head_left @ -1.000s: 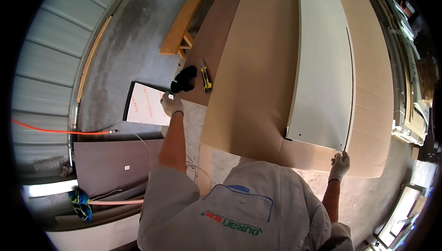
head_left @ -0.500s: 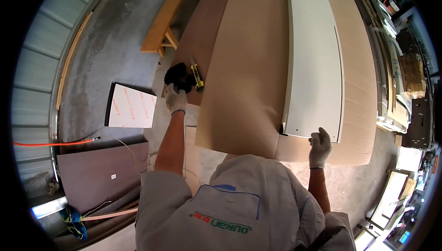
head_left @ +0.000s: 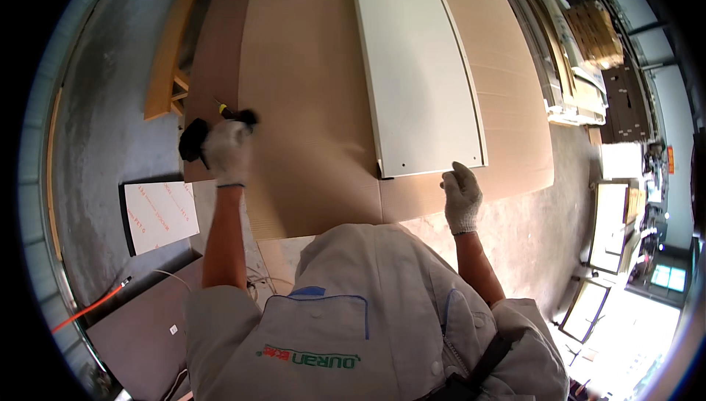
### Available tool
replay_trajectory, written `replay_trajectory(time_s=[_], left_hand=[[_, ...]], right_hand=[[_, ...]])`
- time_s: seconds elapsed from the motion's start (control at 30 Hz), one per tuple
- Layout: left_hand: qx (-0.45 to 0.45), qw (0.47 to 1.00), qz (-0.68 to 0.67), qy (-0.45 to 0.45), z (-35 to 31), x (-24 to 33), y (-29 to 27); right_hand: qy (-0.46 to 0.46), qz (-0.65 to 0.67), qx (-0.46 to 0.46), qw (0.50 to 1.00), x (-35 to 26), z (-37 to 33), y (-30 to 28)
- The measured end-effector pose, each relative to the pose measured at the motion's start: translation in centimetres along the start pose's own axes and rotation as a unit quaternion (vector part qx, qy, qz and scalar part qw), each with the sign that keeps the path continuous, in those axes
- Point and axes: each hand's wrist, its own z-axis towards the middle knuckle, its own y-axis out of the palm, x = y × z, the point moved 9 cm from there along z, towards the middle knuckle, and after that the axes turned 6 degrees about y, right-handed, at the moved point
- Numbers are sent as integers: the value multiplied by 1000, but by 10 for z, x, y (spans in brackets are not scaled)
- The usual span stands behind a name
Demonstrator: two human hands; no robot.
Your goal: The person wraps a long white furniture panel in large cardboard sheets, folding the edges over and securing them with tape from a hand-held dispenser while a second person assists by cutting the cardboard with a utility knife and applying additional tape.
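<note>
My left hand (head_left: 226,149), gloved and smeared by motion, is over the brown board at the left. A small black piece (head_left: 247,116) shows at its fingertips and seems gripped there. Beside the hand lies a black bundle (head_left: 193,140). The yellow utility knife (head_left: 224,109) is partly hidden just beyond. My right hand (head_left: 462,197), also gloved, is at the near edge of a long white panel (head_left: 419,70), close to its right corner. Its fingers are loosely bent and slightly apart, with nothing visible in them. A black corner piece (head_left: 385,176) sits on the panel's near left corner.
Brown cardboard (head_left: 309,92) lies under the panel. At the left are a wooden bench (head_left: 168,70), a white printed sheet (head_left: 160,213), an orange hose (head_left: 92,304) and a dark board (head_left: 147,320) near my left side. Stacked boards (head_left: 548,48) stand at the right.
The whole view has shifted, moving the panel leftward and up. My left hand has come off the black bundle toward the right, with a small black piece. My right hand stays by the panel's corner.
</note>
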Motion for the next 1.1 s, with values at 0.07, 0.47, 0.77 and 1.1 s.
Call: replay_trajectory(time_s=[0.07, 0.47, 0.77, 1.1], left_hand=[[-159, 954, -251, -46, -27, 79, 50], [-380, 619, -636, -259, -127, 239, 181], [-241, 915, -322, -11, -126, 230, 201], [-244, 915, -319, -32, -121, 228, 190]], right_hand=[[-41, -55, -69, 995, 0, -2, 15], [-156, -259, -303, 904, -20, -8, 111], [50, -335, -550, 763, -56, 13, 149], [-100, -544, -444, 705, -40, 39, 187]])
